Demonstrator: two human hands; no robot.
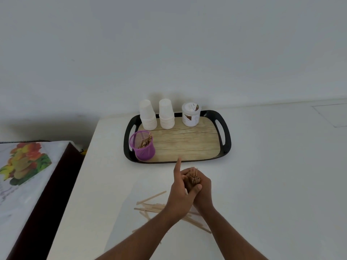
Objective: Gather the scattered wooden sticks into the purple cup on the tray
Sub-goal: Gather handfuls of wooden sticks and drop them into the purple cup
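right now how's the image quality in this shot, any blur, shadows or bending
Head view: soft, even light, no glare; the stacks of white paper cups cast faint shadows on the wall; the wide lens bows the table edge; the bundle of sticks gripped between left hand and right hand looks slightly blurred.

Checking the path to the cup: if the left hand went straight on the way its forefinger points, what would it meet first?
Probably the tray's black near rim; the left hand's forefinger points there, well right of the purple cup.
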